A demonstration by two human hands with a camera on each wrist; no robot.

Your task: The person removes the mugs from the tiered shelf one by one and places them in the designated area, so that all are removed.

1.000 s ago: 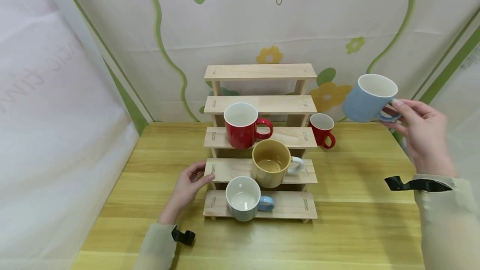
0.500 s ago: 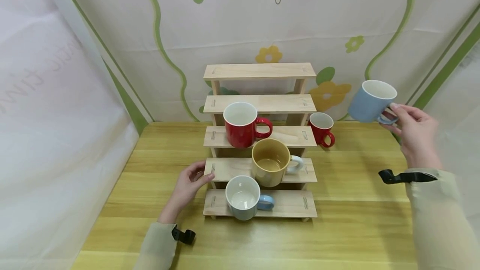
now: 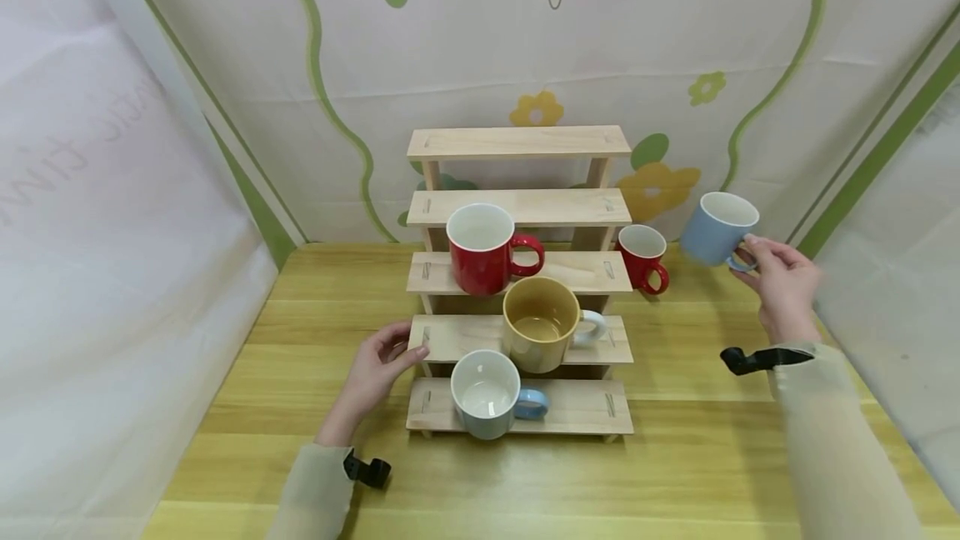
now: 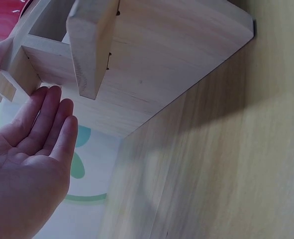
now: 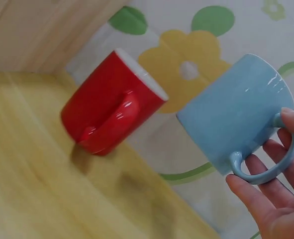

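Observation:
My right hand holds a light blue mug by its handle, near the back right of the table. In the right wrist view the blue mug tilts, thumb and fingers around its handle. Just left of it a red mug stands on the table beside the stepped wooden rack. My left hand holds the left end of the rack's second step from the bottom, thumb on top. In the left wrist view the fingers reach beside the rack's wooden side.
On the rack stand a larger red mug, a yellow mug with a white handle, and a pale mug with a blue handle. Behind the table hangs a printed cloth; another cloth flanks the left side.
My right hand has moved left and down with the blue mug, bringing it closer to the red mug on the table. The left hand and the mugs on the rack have stayed put.

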